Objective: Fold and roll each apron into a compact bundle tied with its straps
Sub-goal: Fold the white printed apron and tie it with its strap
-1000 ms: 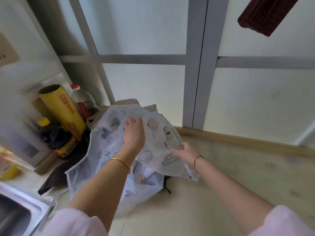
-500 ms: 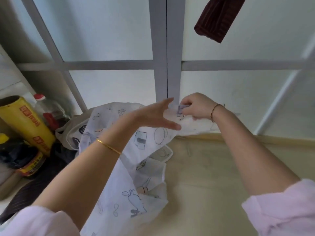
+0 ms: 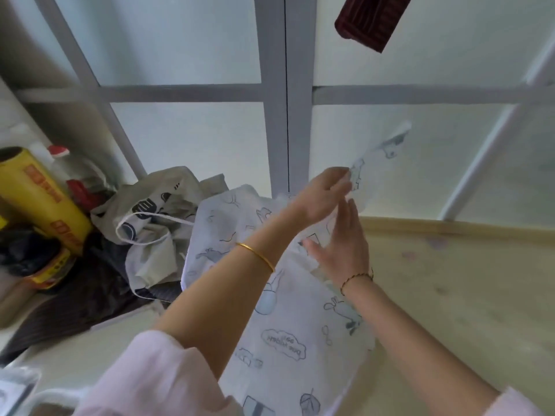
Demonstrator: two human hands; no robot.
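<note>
Since half a second ago the grip has been passed across. The printed apron (image 3: 285, 325), then pinched high by the right hand (image 3: 342, 247), is now pinched at its upper edge by the left hand (image 3: 324, 193). The right hand has been lowered and is laid open against the cloth, fingers straight.

The apron is held in the air above the countertop (image 3: 450, 295). Its length hangs down towards the wearer, and one blurred corner is flung out towards the frosted door (image 3: 186, 139). The step is judged to be the shaking-out and straightening before the first fold; nothing is seen folded or rolled yet. Next, the cloth would need to be spread flat on the counter with its straps freed.

Just to the left, a beige cloth heap (image 3: 150, 205), probably another apron, is piled on a dark striped cloth (image 3: 75, 307). Farther left, a yellow cling-film roll (image 3: 39, 199) is stood beside two bottles. What is in the red-capped bottle (image 3: 64, 172) cannot be told. The dark bottle (image 3: 27, 250), wrapped in a yellow and red label, appears to hold dark liquid.
</note>
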